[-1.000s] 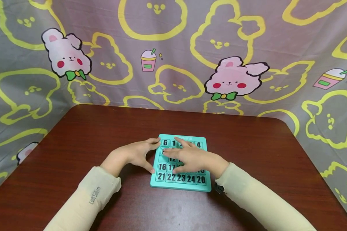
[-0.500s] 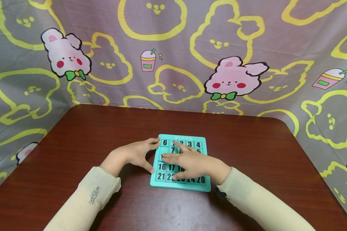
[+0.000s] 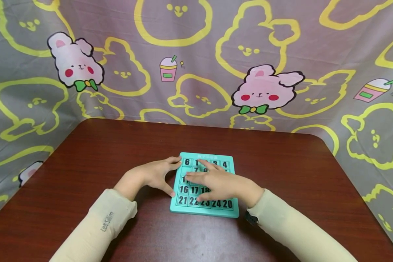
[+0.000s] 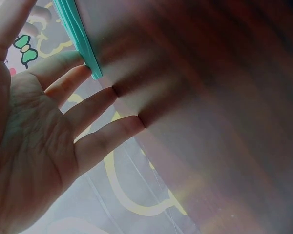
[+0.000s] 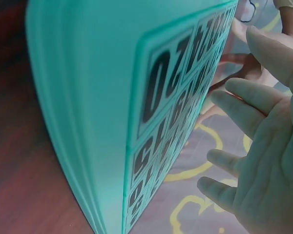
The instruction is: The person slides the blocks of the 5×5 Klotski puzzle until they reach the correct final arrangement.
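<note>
A turquoise number slide puzzle (image 3: 204, 211) lies flat on the table, its black-numbered tiles in rows. The left cell of its second row is bare, with the 11 tile (image 3: 184, 179) just below. My left hand (image 3: 155, 174) touches the puzzle's left edge with thumb and fingertips spread; in the left wrist view, its fingers look fairly straight, some with tips at the table. My right hand (image 3: 221, 182) is over the puzzle, fingers extended, index fingertip at the 11 tile; whether it touches cannot be told. It hides several middle tiles.
The brown wooden table (image 3: 127, 142) has rounded far corners. A grey curtain (image 3: 196, 54) with yellow outlines and rabbit faces encloses its back and sides. Both forearms wear pale sleeves (image 3: 95, 225); a dark round item (image 3: 251, 218) shows under the right cuff.
The 11 tile has slid one cell towards me under my right fingertip, leaving the cell above it bare. Since then, the right fingertip has shifted slightly. My left hand has stayed put.
</note>
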Demonstrator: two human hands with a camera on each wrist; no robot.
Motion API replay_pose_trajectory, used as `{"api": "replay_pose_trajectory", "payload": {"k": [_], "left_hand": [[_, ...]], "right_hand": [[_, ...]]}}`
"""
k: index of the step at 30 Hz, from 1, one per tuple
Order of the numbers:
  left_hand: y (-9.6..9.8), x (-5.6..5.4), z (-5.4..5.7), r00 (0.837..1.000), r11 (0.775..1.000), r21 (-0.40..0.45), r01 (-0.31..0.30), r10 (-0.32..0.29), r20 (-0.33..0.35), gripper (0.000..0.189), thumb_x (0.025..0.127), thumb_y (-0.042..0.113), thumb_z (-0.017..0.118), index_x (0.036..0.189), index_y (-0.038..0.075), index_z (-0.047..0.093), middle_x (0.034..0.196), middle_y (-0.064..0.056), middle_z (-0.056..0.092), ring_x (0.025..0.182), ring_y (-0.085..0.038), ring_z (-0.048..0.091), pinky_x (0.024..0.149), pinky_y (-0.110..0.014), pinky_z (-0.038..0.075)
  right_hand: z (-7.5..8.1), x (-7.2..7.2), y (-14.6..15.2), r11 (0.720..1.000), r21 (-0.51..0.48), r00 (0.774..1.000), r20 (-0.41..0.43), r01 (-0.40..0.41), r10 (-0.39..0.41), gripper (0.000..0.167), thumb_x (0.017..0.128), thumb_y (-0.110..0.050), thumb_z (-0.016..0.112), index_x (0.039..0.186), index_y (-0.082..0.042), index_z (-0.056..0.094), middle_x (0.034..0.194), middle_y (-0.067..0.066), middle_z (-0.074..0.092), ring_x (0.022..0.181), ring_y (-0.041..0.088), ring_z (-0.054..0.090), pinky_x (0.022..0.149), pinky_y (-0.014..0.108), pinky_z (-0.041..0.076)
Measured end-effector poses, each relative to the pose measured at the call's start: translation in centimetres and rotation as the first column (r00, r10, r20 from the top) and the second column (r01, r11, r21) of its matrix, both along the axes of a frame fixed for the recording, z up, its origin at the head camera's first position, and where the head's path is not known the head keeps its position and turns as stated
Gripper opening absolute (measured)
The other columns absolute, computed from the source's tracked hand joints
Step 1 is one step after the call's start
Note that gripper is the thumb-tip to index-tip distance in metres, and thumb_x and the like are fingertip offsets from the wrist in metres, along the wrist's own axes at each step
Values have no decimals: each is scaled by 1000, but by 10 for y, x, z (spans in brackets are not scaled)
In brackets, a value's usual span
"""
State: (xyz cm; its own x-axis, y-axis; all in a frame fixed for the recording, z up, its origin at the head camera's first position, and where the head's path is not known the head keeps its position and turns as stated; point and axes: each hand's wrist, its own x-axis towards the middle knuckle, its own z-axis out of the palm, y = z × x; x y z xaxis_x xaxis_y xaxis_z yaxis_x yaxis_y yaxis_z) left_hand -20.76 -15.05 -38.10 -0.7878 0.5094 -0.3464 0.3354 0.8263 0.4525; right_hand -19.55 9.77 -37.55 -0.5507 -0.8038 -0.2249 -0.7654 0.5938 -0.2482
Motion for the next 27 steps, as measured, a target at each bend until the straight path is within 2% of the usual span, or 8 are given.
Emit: {"api": "replay_pose_trajectory", "payload": {"k": [14, 20, 27], "left_hand": [[1, -1, 1, 1000, 1000, -5, 0, 0, -3, 111, 72, 42, 88, 158, 11, 26, 169, -1, 11, 153, -28, 22, 117, -49, 34], [1, -1, -1, 1000, 1000, -6, 0, 0, 4, 111, 72, 43, 88, 158, 11, 25, 169, -1, 10, 153, -27, 22, 117, -49, 34], [1, -1, 0, 1000, 1000, -5, -2, 2, 7, 111, 72, 42, 88, 158, 11, 25, 169, -1, 11, 152, -27, 22, 116, -49, 34]], "right_hand": [[0, -24, -1, 998, -5, 998, 2, 64, -64, 72, 93, -45, 67, 155, -25, 36, 162, -10, 30, 155, 38, -1, 116, 67, 20], [-1, -30, -3, 995, -1, 994, 30, 104, -104, 73, 93, -46, 66, 156, -29, 33, 163, -13, 28, 155, 35, -3, 115, 69, 20], [-1, -32, -4, 994, 5, 994, 39, 107, -107, 72, 94, -45, 65, 156, -29, 32, 163, -12, 28, 155, 35, -2, 116, 68, 18]]}}
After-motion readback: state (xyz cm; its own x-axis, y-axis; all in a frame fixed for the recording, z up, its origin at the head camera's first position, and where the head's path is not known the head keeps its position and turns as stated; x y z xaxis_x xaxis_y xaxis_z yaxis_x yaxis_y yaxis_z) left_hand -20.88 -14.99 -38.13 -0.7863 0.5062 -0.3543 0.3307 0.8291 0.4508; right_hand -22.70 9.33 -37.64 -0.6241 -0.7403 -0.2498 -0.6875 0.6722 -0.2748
